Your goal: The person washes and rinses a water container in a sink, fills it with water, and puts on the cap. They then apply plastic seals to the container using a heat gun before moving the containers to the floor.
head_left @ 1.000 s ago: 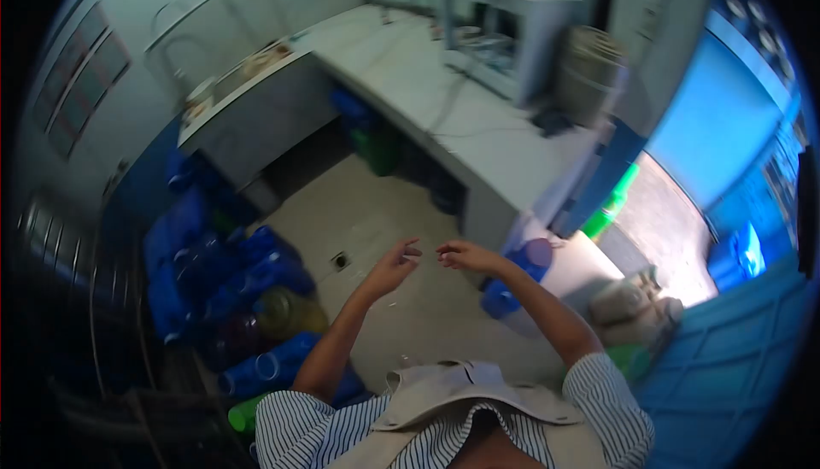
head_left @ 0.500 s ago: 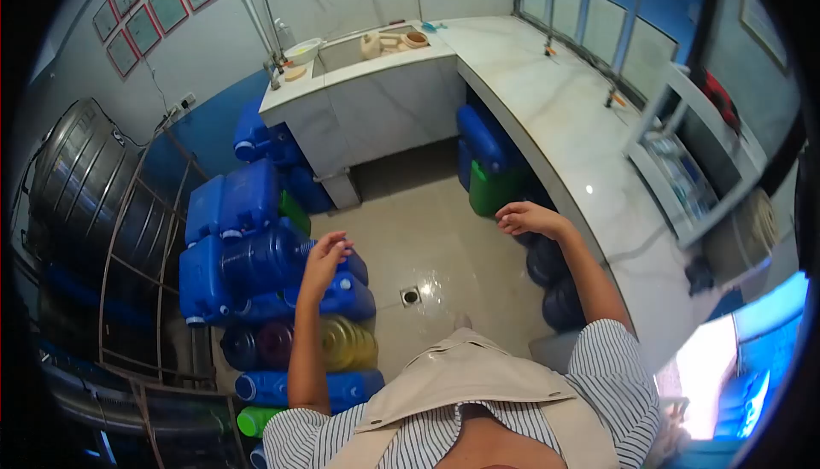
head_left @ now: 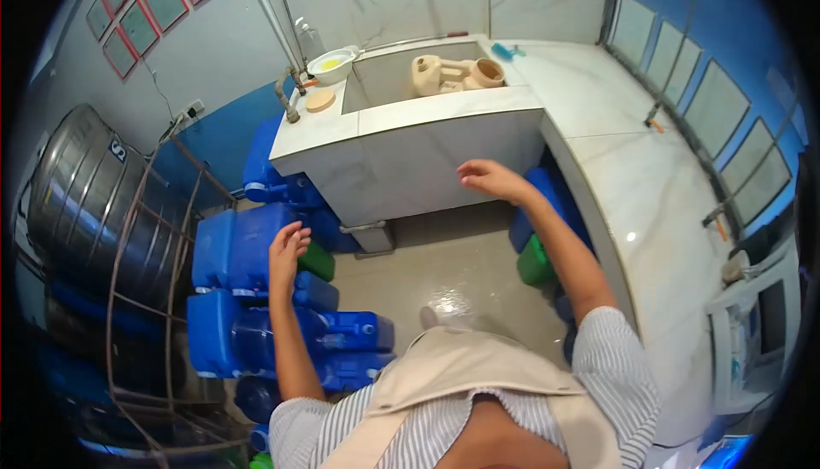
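Observation:
My left hand (head_left: 288,247) is raised above the stacked blue jugs (head_left: 260,251), its fingers bent but apart and nothing between them. In front of the tiled sink cabinet (head_left: 418,157) hovers my right hand (head_left: 491,180), empty, with loosely curled fingers. Neither hand appears to touch anything. Inside the sink (head_left: 376,85) lie beige plastic jugs (head_left: 440,74), one with a wide round opening. A white bowl (head_left: 331,65) with something yellow in it stands on the sink's left ledge, near a round tan disc (head_left: 320,100).
A marble-look counter (head_left: 628,178) runs down the right side, with a white shelf unit (head_left: 756,332) at its near end. A green jug (head_left: 535,261) and blue jugs are under it. At left are a metal tank (head_left: 85,204) and a rusty frame (head_left: 115,298).
The view has swung left and come closer to the sink. My hands have moved farther apart since the earliest frame, and both remain empty.

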`<action>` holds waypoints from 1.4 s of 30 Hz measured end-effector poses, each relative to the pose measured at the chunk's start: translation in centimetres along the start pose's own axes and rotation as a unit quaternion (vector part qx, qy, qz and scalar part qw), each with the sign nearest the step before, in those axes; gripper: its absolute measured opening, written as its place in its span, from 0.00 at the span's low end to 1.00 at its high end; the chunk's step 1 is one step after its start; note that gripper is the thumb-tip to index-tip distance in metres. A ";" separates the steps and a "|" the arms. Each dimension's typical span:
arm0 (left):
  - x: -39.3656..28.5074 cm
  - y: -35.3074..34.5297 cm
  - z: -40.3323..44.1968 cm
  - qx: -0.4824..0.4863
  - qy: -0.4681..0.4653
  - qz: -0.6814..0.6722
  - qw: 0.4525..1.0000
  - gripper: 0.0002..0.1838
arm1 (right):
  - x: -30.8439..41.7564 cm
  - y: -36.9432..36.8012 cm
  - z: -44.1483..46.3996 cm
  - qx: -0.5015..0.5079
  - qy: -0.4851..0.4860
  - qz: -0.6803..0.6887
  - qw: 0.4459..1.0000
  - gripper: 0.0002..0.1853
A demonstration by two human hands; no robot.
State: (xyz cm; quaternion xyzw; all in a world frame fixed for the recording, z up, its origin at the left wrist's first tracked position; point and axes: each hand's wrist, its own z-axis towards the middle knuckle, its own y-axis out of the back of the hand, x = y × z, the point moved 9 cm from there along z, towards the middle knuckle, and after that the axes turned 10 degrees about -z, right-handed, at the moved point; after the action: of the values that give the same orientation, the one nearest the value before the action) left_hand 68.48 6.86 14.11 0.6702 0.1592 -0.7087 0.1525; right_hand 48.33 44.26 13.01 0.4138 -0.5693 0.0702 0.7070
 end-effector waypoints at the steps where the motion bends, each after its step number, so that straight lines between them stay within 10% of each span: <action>1: 0.5 0.1 4.3 -0.003 0.013 -0.018 1.000 0.15 | -1.6 0.8 2.8 -0.024 -0.010 -0.001 1.000 0.18; 10: -3.3 -10.0 41.4 0.006 -0.073 0.009 0.997 0.19 | -9.6 19.6 19.6 -0.319 -0.089 -0.198 0.923 0.26; 16: 3.6 -7.8 67.2 -0.163 -0.066 -0.050 0.983 0.16 | -21.0 24.9 38.7 -0.299 -0.026 -0.384 0.873 0.44; 18: 7.7 -3.7 75.0 -0.201 -0.056 0.020 0.978 0.27 | -20.6 26.3 42.1 -0.338 -0.156 -0.388 0.843 0.45; 23: 6.8 -4.3 78.4 -0.268 0.120 0.030 0.955 0.29 | -13.9 22.9 52.1 -0.261 -0.086 -0.475 0.836 0.38; 30: 16.4 3.2 91.5 -0.342 -0.012 -0.341 0.875 0.18 | -9.8 16.6 59.7 -0.203 -0.044 -0.593 0.778 0.30; 34: 15.6 3.1 89.1 -0.433 0.100 -0.205 0.872 0.19 | -9.4 15.0 61.3 -0.222 0.018 -0.624 0.749 0.26; 42: 12.0 3.4 89.6 -0.434 -0.084 -0.174 0.880 0.31 | -9.6 15.0 61.4 -0.210 0.002 -0.646 0.734 0.29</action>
State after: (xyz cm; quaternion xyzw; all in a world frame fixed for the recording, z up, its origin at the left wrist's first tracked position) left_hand -11.44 -34.81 6.68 0.4364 0.5515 -0.6376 0.3145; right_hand -9.33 16.72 12.89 0.5226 -0.1636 -0.5237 0.6526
